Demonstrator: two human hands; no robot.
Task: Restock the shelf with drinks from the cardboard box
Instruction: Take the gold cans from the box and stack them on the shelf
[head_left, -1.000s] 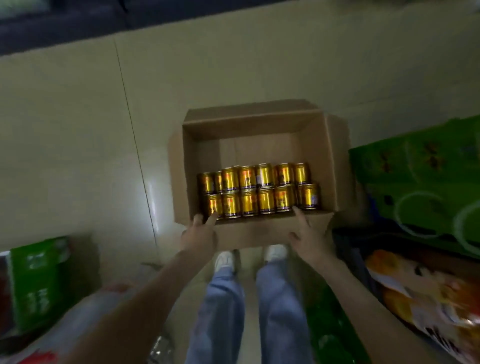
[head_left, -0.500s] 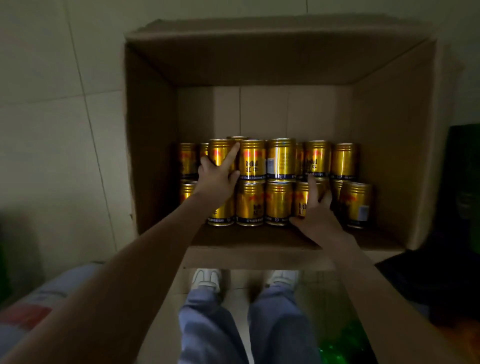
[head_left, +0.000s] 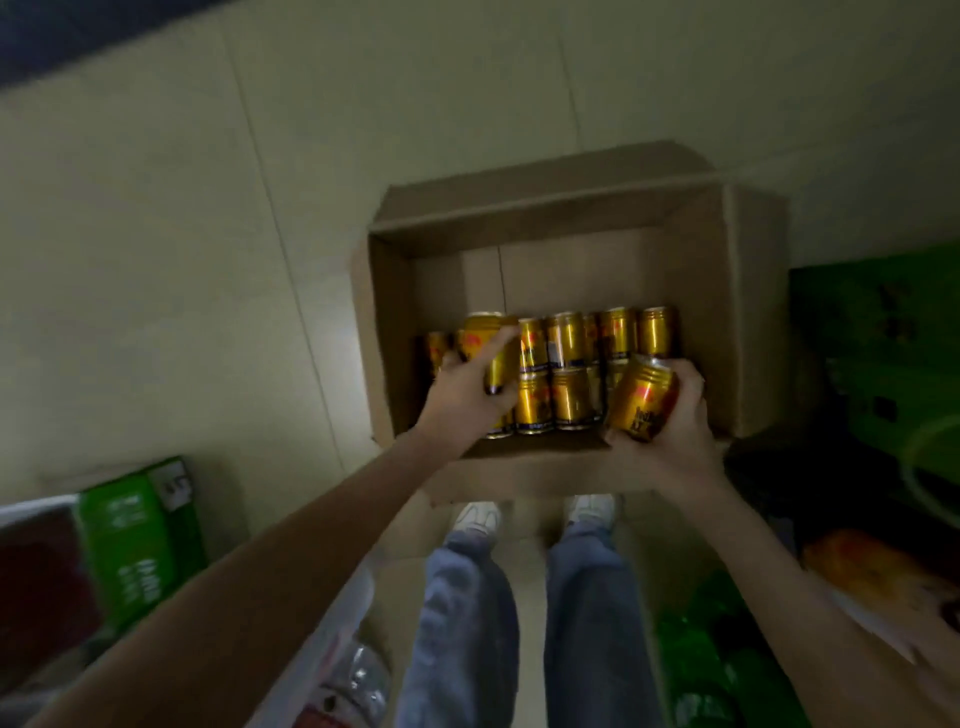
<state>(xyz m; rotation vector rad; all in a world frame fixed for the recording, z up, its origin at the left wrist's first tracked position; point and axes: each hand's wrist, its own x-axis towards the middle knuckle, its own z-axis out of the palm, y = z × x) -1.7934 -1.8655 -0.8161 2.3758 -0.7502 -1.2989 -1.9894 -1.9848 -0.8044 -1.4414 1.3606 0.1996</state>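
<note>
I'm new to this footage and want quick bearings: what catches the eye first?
Two rows of gold cans gleam inside the open cardboard box at centre. The left hand grips one can at the rows' left end; the right hand holds a tilted can at the right end.

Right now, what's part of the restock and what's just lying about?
Job: brown cardboard box; gold drink cans inside; left hand gripping first gold can; right hand gripping second gold can.
Lying about: green carton, left; green packs, right; orange printed pack.
</note>
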